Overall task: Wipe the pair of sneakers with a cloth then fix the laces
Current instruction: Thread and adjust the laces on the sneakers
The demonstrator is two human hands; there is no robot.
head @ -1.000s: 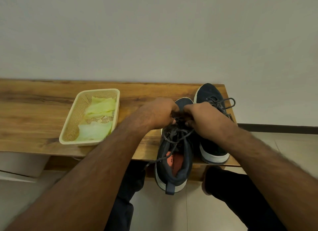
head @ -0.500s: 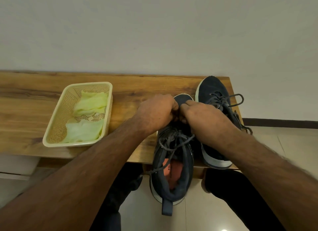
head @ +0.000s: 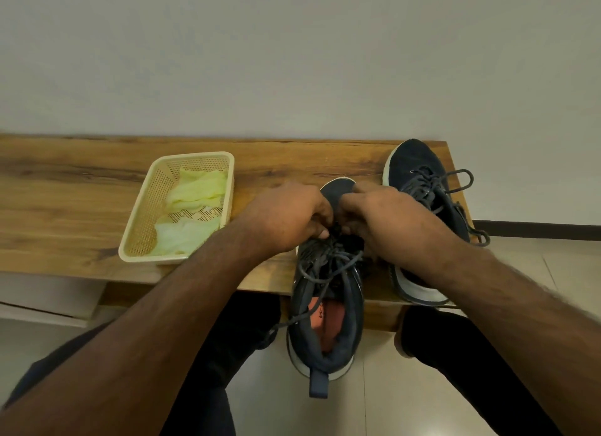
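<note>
On the near sneaker, both hands' grip pinches laces, fingertips hidden

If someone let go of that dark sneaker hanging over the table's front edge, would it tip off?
Possibly: the dark navy sneaker has its heel past the wooden table edge. Both hands, left and right, steady it at the grey laces, which look floppy.

Single head cam, looks forward and down over the bench (wide-angle, close), wall fills upper frame.
</note>
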